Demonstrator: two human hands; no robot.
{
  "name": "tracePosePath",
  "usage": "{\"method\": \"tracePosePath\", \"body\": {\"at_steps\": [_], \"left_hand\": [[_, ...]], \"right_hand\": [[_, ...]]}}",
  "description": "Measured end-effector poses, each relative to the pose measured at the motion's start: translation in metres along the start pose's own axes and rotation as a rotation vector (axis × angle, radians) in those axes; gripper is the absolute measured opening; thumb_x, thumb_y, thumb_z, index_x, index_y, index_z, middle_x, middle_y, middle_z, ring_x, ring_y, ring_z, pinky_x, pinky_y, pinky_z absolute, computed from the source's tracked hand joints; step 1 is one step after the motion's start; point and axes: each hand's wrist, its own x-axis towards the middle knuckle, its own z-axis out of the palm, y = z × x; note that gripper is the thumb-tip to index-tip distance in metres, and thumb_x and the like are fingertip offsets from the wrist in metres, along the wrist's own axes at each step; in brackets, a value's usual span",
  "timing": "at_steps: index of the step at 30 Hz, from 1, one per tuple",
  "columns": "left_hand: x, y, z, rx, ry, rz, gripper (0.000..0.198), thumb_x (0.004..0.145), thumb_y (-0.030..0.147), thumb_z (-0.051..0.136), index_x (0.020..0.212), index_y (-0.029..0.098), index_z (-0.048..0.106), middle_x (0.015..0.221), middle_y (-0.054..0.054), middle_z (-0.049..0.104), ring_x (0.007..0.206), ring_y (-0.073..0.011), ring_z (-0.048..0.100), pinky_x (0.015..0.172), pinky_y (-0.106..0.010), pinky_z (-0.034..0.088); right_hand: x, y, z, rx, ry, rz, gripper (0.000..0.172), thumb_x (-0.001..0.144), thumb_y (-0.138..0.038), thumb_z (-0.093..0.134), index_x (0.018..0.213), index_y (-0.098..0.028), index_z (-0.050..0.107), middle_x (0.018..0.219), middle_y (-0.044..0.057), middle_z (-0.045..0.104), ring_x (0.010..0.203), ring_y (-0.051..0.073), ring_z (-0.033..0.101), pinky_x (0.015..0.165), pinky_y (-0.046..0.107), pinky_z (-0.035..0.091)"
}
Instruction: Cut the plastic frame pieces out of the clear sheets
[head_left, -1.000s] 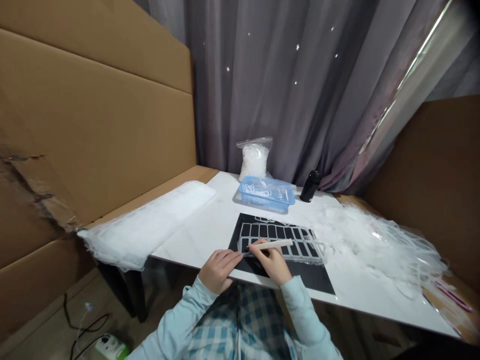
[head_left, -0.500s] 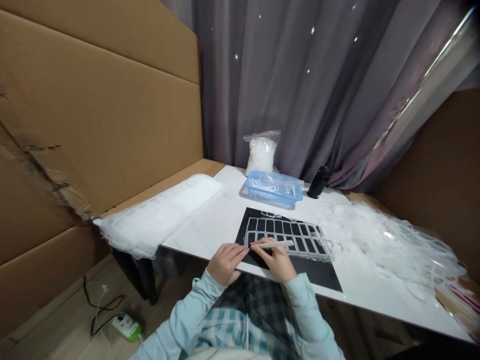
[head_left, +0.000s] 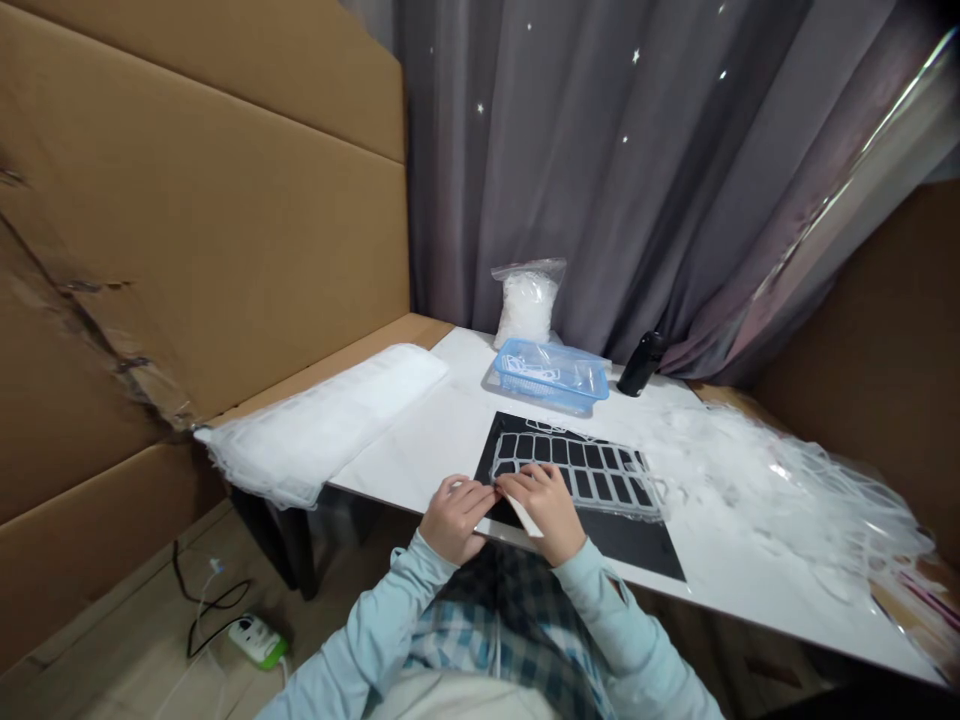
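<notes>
Two hands meet at the near left end of the frame sheet. Head view: the sheet, a thin, translucent grid of rectangular openings, lies flat on the black mat, near the front edge of the desk. Left hand: fingers bent together, tips by the sheet's left end; can't tell if they pinch it or just press. Right hand: closed around a slim white tool, tilted across the palm; its working tip is hidden by the fingers. Fingertips of both hands look to be touching or nearly so.

Handling, my read: sheet is very light, floppy plastic, likely slick on the mat, so it should skid or curl unless pinned. Narrow bars probably stretch or tear if yanked. Best hold: flat fingers on the outer border near a corner, where bars join; avoid lifting by a single mid-span bar. Tool looks light and stiff; pinch low, near the tip, for control.

Around it: loose white pieces at the mat's far edge, blue basket beyond, translucent heap to the right, white sheet stack to the left.
</notes>
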Motion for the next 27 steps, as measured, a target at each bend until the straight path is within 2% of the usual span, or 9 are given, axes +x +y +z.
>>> {"method": "tracePosePath", "body": {"at_steps": [4, 8, 12, 15, 17, 19, 20, 23, 27], "left_hand": [[0.001, 0.0, 0.001, -0.026, 0.041, 0.001, 0.037, 0.082, 0.015, 0.046, 0.113, 0.016, 0.067, 0.104, -0.007, 0.074, 0.093, -0.022, 0.066, 0.092, -0.043, 0.043], [-0.001, 0.002, 0.002, -0.066, 0.031, -0.027, 0.038, 0.081, 0.015, 0.047, 0.114, 0.019, 0.066, 0.105, -0.006, 0.074, 0.094, -0.022, 0.066, 0.093, -0.042, 0.041], [0.005, 0.009, -0.009, -0.118, -0.041, -0.161, 0.036, 0.076, 0.025, 0.058, 0.112, 0.022, 0.064, 0.106, -0.005, 0.071, 0.099, -0.024, 0.064, 0.103, -0.047, 0.035], [0.014, 0.014, -0.022, -0.156, -0.093, -0.324, 0.054, 0.064, 0.044, 0.073, 0.11, 0.021, 0.061, 0.107, -0.005, 0.066, 0.104, -0.0285, 0.061, 0.105, -0.051, 0.032], [0.02, 0.012, -0.029, -0.173, -0.11, -0.455, 0.043, 0.071, 0.047, 0.071, 0.103, 0.02, 0.06, 0.102, -0.005, 0.065, 0.099, -0.0255, 0.062, 0.096, -0.046, 0.039], [0.026, 0.008, -0.031, -0.179, -0.118, -0.586, 0.022, 0.085, 0.041, 0.06, 0.093, 0.02, 0.061, 0.093, -0.003, 0.065, 0.09, -0.0211, 0.063, 0.086, -0.04, 0.042], [0.029, 0.005, -0.031, -0.178, -0.125, -0.641, 0.017, 0.089, 0.037, 0.056, 0.089, 0.021, 0.063, 0.088, -0.002, 0.065, 0.086, -0.02, 0.063, 0.083, -0.039, 0.042], [0.036, -0.003, -0.026, -0.182, -0.166, -0.751, 0.015, 0.088, 0.033, 0.06, 0.08, 0.023, 0.068, 0.078, 0.0, 0.063, 0.08, -0.0196, 0.063, 0.081, -0.039, 0.04], [0.044, -0.005, -0.018, -0.2, -0.216, -0.806, 0.009, 0.081, 0.025, 0.066, 0.073, 0.025, 0.07, 0.072, 0.003, 0.062, 0.077, -0.0178, 0.062, 0.082, -0.037, 0.037]], "right_hand": [[0.007, 0.003, -0.004, 0.032, -0.033, -0.006, 0.014, 0.097, -0.016, 0.057, 0.102, -0.019, 0.07, 0.099, 0.009, 0.073, 0.096, 0.026, 0.057, 0.088, 0.042, 0.034], [0.015, 0.017, -0.006, 0.206, -0.043, 0.039, 0.02, 0.1, -0.022, 0.052, 0.095, -0.02, 0.071, 0.094, 0.008, 0.074, 0.091, 0.025, 0.06, 0.086, 0.041, 0.041], [0.023, 0.035, -0.012, 0.469, -0.103, 0.058, 0.028, 0.1, -0.039, 0.053, 0.091, -0.021, 0.073, 0.093, 0.005, 0.074, 0.088, 0.021, 0.067, 0.081, 0.033, 0.052], [0.026, 0.045, -0.014, 0.608, -0.126, 0.087, 0.032, 0.098, -0.047, 0.055, 0.094, -0.021, 0.074, 0.096, 0.005, 0.074, 0.092, 0.022, 0.069, 0.084, 0.032, 0.054], [0.026, 0.048, -0.011, 0.669, -0.116, 0.122, 0.033, 0.098, -0.048, 0.055, 0.098, -0.021, 0.074, 0.099, 0.006, 0.074, 0.095, 0.022, 0.069, 0.086, 0.033, 0.054], [0.026, 0.05, -0.006, 0.716, -0.103, 0.151, 0.034, 0.099, -0.047, 0.054, 0.099, -0.02, 0.074, 0.1, 0.006, 0.074, 0.096, 0.022, 0.069, 0.088, 0.033, 0.054], [0.025, 0.051, -0.003, 0.736, -0.098, 0.16, 0.034, 0.099, -0.047, 0.054, 0.1, -0.02, 0.073, 0.099, 0.006, 0.073, 0.096, 0.022, 0.069, 0.087, 0.033, 0.054], [0.024, 0.05, 0.006, 0.774, -0.09, 0.17, 0.032, 0.098, -0.047, 0.055, 0.101, -0.022, 0.074, 0.099, 0.006, 0.073, 0.098, 0.023, 0.068, 0.09, 0.034, 0.053], [0.022, 0.049, 0.011, 0.792, -0.074, 0.153, 0.028, 0.098, -0.045, 0.057, 0.103, -0.024, 0.074, 0.101, 0.005, 0.072, 0.1, 0.023, 0.065, 0.093, 0.035, 0.049]]}}
